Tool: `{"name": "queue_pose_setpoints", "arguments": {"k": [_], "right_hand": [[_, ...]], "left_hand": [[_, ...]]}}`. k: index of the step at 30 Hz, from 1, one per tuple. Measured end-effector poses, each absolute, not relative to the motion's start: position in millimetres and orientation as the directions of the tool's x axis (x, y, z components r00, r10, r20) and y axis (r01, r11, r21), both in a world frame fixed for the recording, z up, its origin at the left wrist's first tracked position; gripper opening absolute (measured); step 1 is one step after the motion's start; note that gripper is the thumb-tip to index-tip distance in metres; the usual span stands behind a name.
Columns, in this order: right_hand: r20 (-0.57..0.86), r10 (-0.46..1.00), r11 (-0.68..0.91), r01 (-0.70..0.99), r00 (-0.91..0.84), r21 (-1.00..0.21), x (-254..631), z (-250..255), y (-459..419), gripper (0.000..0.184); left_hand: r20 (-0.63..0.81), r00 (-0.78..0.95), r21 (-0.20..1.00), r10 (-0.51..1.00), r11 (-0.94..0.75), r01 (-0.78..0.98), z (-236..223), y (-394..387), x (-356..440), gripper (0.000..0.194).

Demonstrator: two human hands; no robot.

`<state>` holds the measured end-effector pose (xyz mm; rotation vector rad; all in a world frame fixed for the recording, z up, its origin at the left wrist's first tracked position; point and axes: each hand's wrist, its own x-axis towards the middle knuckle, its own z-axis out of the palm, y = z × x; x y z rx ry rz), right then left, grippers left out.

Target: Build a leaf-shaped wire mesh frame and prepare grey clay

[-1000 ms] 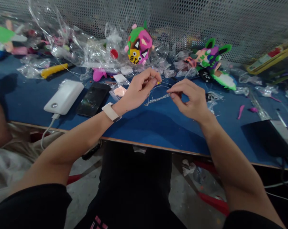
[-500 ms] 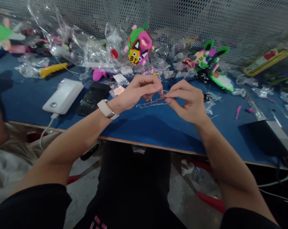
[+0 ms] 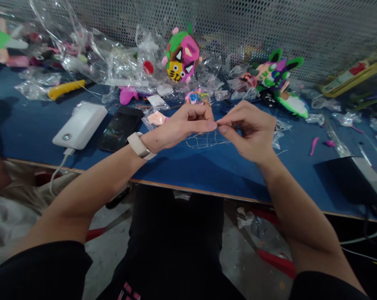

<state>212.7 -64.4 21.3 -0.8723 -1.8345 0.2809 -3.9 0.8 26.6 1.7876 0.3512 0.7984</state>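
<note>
Between my hands is a thin wire frame, a light mesh of bent silvery wire hanging just over the blue table. My left hand, with a pale band at the wrist, pinches its upper edge between thumb and fingers. Close beside it, my right hand pinches the wire with thumb and forefinger, the fingertips of both hands nearly touching. My fingers cover the exact spot where the wire is gripped. Behind them stands a round, colourful clay mask with a yellow cat face.
To the left lie a white power bank with a cable, a dark phone and a yellow cutter. Clear plastic bags crowd the back. On the right are a green-eared clay figure and a black box.
The wire frame has turned so more of its mesh shows below my fingers. My left thumb has straightened out, and my right hand has shifted slightly right.
</note>
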Motion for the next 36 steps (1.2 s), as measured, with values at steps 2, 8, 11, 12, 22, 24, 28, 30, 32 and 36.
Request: {"name": "queue_pose_setpoints", "arguments": {"k": [2, 8, 11, 12, 22, 24, 28, 30, 32, 36], "right_hand": [[0.707, 0.672, 0.714, 0.451, -0.223, -0.536, 213.1, 24.9, -66.9, 0.006], [0.635, 0.726, 0.660, 0.524, -0.263, -0.538, 217.5, 30.6, -70.3, 0.012], [0.658, 0.697, 0.682, 0.548, -0.287, -0.484, 217.2, 31.2, -69.7, 0.011], [0.680, 0.673, 0.700, 0.548, -0.292, -0.458, 216.6, 31.5, -69.5, 0.010], [0.717, 0.623, 0.655, 0.710, -0.311, -0.261, 217.6, 29.7, -66.4, 0.009], [0.759, 0.595, 0.636, 0.733, -0.265, -0.243, 218.8, 30.7, -66.9, 0.008], [0.838, 0.543, 0.600, 0.723, -0.051, -0.344, 217.4, 29.1, -66.3, 0.015], [0.816, 0.578, 0.636, 0.632, -0.011, -0.443, 214.4, 24.7, -63.9, 0.016], [0.760, 0.648, 0.659, 0.531, -0.041, -0.533, 210.4, 18.8, -61.0, 0.017], [0.663, 0.743, 0.631, 0.427, -0.091, -0.648, 203.9, 8.3, -57.5, 0.015]], "left_hand": [[0.347, 0.738, 0.915, 0.578, -0.380, -0.132, 24.1, 2.9, -4.3, 0.049], [0.345, 0.758, 0.908, 0.554, -0.402, -0.119, 21.1, 8.5, -5.5, 0.044], [0.328, 0.776, 0.911, 0.539, -0.399, -0.108, 22.1, 8.7, -5.1, 0.044], [0.324, 0.780, 0.911, 0.535, -0.398, -0.106, 22.2, 8.6, -4.8, 0.044], [0.450, 0.743, 0.784, 0.496, -0.618, -0.062, 20.5, 13.3, -8.3, 0.048], [0.542, 0.680, 0.683, 0.494, -0.730, -0.015, 21.3, 12.7, -8.9, 0.048], [0.700, 0.501, 0.516, 0.508, -0.846, 0.137, 20.4, 10.4, -7.6, 0.047], [0.746, 0.437, 0.468, 0.502, -0.862, 0.193, 18.4, 10.1, -6.4, 0.044], [0.771, 0.404, 0.440, 0.491, -0.871, 0.218, 15.9, 10.3, -5.4, 0.041], [0.778, 0.403, 0.427, 0.483, -0.876, 0.226, 11.3, 9.4, -4.2, 0.040]]}}
